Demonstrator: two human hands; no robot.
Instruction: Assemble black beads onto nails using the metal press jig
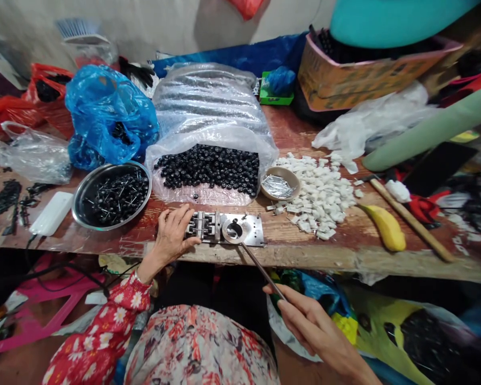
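Observation:
A flat metal jig (pixel 253 230) lies at the table's front edge, with rods and blocks on its left half and a round ring (pixel 234 230) on its right. My left hand (pixel 172 235) is closed around the jig's left end, thumb along the near side and fingers over the far side. From the ring a thin metal lever (pixel 262 269) slants down toward me. My right hand (pixel 310 318) grips the lower end of this lever, in front of the table edge. Whether a workpiece sits in the jig is too small to tell.
Behind the jig, a clear bag (pixel 212 101) spills black round parts (pixel 212 168). A steel bowl (pixel 80 206) of black-headed pins stands left. To the right are a small bowl (pixel 295 176) of metal pins, white plastic pieces (pixel 320 195), a banana (pixel 387 227) and a hammer (pixel 414 222).

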